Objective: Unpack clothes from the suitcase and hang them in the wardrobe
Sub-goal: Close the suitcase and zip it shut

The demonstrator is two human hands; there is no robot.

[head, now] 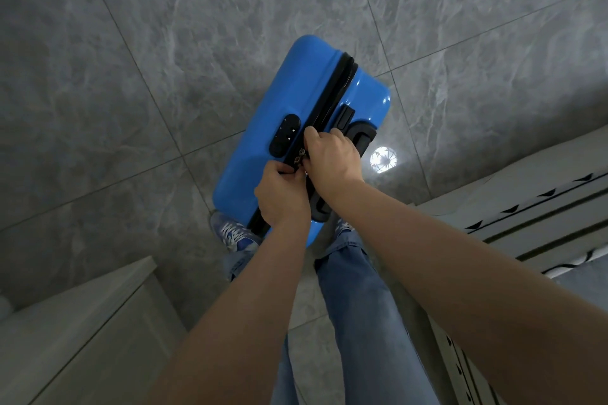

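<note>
Both hands, left hand (283,197) and right hand (329,154), seemingly pinch zipper pulls (301,158) at the blue suitcase's (263,148) six-o'clock end, to unzip it.

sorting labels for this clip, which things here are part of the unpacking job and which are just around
Part of the job:
- blue suitcase, standing shut on the floor
- zipper pulls, pinched by the left hand and right hand
- combination lock beside the zip

Just around:
- grey tiled floor
- white cabinet, lower left
- light reflection on the tiles
</note>
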